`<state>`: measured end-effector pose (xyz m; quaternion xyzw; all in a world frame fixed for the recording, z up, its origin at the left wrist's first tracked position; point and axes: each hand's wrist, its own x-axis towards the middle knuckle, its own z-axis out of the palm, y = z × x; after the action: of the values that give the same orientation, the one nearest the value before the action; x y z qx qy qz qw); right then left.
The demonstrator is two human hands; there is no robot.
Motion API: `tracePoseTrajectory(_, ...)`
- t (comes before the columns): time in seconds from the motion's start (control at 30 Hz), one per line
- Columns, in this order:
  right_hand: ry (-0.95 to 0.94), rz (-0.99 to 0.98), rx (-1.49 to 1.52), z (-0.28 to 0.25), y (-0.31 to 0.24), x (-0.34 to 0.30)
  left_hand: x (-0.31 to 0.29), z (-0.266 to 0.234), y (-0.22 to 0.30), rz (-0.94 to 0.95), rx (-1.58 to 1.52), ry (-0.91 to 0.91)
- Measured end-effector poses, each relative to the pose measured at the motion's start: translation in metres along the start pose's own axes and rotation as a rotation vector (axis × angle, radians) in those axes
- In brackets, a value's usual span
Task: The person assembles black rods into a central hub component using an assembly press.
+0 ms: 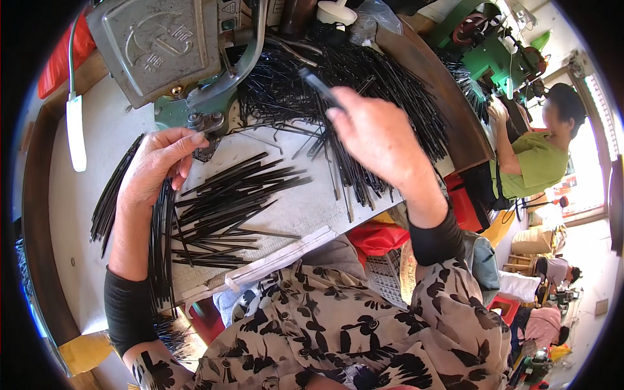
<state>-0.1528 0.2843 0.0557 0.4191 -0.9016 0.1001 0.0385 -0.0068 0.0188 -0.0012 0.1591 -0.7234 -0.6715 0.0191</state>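
Note:
My left hand [159,162] is closed in a pinch right beside the small metal tooling [207,123] at the base of a grey and green bench machine [159,49]. Whatever lies between its thumb and forefinger is too small to make out. My right hand [383,140] is raised over the big heap of thin black metal rods [416,110], its fingers closed on a short dark bar [318,86] that is blurred by motion. A looser pile of black rods [227,208] is spread between my arms. Another bundle of rods [117,195] lies left of my left forearm, and more hang past the table's front edge.
A raised brown wooden rim [448,97] borders the white worktable [71,214]. A white lamp [76,133] hangs at the left. A white cup-like container [336,13] stands at the back. To the right, a person in a green shirt [536,156] works at a green machine [494,65].

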Motion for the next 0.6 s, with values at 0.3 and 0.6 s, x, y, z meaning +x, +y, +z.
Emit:
tracePoseTrajectory(0.3,0.057,0.015,-0.266,0.009,0.033,0.019,0.003,0.0,-0.001,-0.025,0.0,0.01)
tracePoseTrajectory(0.6,-0.001,0.055,-0.237,0.015,0.044,0.024,0.004,-0.001,-0.002,-0.05,0.029,0.015)
